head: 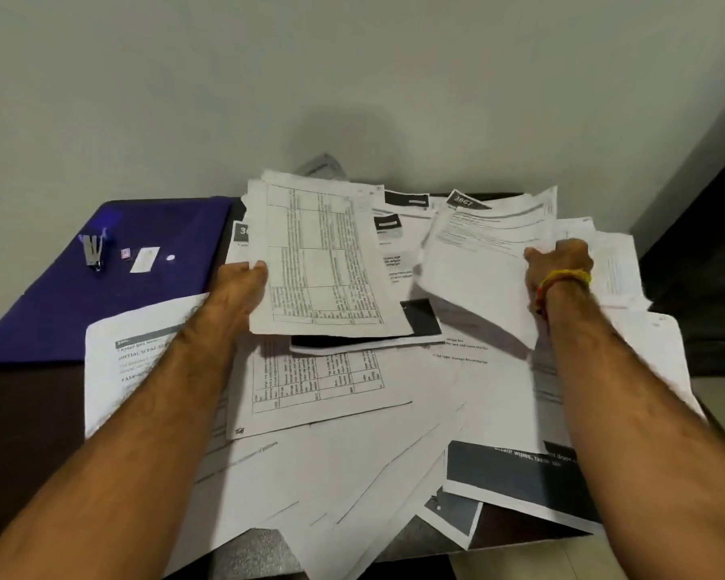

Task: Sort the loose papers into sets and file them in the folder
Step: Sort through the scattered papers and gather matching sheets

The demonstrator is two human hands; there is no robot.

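Note:
Loose printed papers (352, 445) lie in a messy heap over most of a dark table. My left hand (243, 290) grips the left edge of a raised stack of sheets (314, 253) whose top page shows a printed table. My right hand (559, 265), with a yellow-red thread at the wrist, holds the right side of another sheet (477, 270) lifted and curling above the heap. A purple folder (143, 261) lies flat at the left of the table, partly under a paper.
On the folder sit a stapler (93, 251), a small pink item (125, 254), a white slip (144, 259) and a small white dot. A black phone-like object (365, 339) lies among the papers. The wall stands right behind; the table's right edge drops off near dark furniture (703, 286).

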